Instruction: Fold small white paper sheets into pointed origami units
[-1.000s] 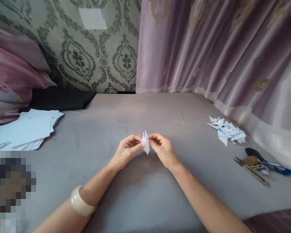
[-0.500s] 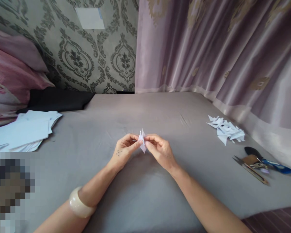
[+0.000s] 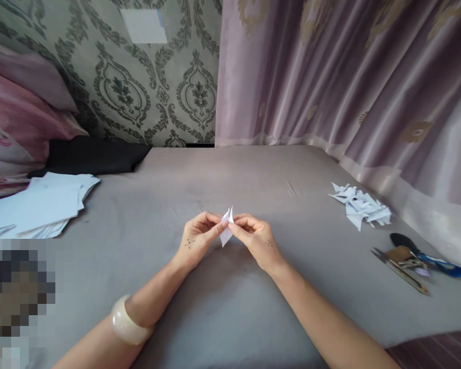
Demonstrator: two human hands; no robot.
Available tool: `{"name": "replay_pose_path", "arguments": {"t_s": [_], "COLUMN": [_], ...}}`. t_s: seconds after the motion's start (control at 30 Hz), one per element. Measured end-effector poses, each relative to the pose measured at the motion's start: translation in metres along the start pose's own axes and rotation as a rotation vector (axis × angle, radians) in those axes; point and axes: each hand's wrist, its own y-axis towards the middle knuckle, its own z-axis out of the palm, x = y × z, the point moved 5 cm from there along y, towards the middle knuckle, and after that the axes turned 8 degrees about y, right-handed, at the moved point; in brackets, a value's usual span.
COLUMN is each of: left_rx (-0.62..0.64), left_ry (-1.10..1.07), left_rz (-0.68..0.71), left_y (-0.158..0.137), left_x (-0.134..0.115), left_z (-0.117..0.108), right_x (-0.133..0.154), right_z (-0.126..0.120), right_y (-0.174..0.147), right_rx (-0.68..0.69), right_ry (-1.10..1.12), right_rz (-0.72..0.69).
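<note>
Left hand [image 3: 197, 237] and right hand [image 3: 258, 239] are pinching a folded paper [image 3: 225, 238]

The paper is looking plain white, small and sharply creased. Two thin points are standing close together at its top, and a flat, pointed flap is hanging below, its tip leaning left. It is sitting between the two hands, over the grey cloth [image 3: 230, 318]. The left hand is gripping its left side between thumb and fingers; the right hand is doing the same at its right edge. The fingers are partly hiding behind the thumbs.

Small dark dots are marking the back of each hand. Beyond the paper and to its left, a sheet [image 3: 145, 26] is showing on the wall [image 3: 123, 84], too far off for any print to be read. Well to the right of the paper, snips [image 3: 405, 275] and a blue-handled tool [image 3: 447, 267] are lying, blurred.

Left of the paper, well apart, a stack [image 3: 46, 202] of white sheets is resting; to its right and farther off, a pile [image 3: 364, 206] of white folded pieces is lying.

Compared with a second ago, the paper is turning a different face: its lower tip is now pointing left instead of right, and its lower flap is looking flatter. The hands are keeping almost the same spots.
</note>
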Motion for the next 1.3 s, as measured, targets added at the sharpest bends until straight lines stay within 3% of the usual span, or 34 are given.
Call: {"name": "replay_pose_path", "arguments": {"t_s": [0.1, 0.2, 0.4, 0.57, 0.73, 0.93, 1.0, 1.13, 1.3], "left_rx": [-0.022, -0.018, -0.040, -0.036, 0.049, 0.143, 0.146, 0.130, 0.099], "left_ry": [-0.027, -0.044, -0.080, -0.200, -0.205, -0.079, -0.090, -0.112, -0.193], "left_rz": [-0.011, -0.025, -0.014, 0.005, 0.010, -0.037, -0.024, -0.048, -0.118], "left_y": [0.000, 0.000, 0.000, 0.002, 0.003, 0.002, 0.002, 0.003, 0.003], "left_x": [0.000, 0.001, 0.005, 0.010, 0.010, 0.009, 0.008, 0.007, 0.009], "left_z": [-0.001, 0.000, -0.001, -0.001, 0.003, 0.005, 0.004, 0.002, 0.000], "right_x": [-0.005, -0.007, -0.009, -0.007, 0.002, 0.021, 0.024, 0.025, 0.017], "right_z": [0.000, 0.000, 0.000, 0.009, 0.006, 0.008, 0.009, 0.008, 0.004], "right_y": [0.000, 0.001, 0.003, 0.000, -0.002, -0.009, -0.010, -0.008, -0.003], "right_rx": [0.031, 0.051, -0.049, 0.060, 0.017, 0.006, 0.009, 0.017, 0.102], "right_ry": [0.030, 0.004, 0.098, 0.080, -0.132, -0.448, -0.468, -0.415, -0.227], "right_rz": [0.091, 0.088, 0.105, 0.156, -0.015, -0.373, -0.408, -0.316, -0.073]}}
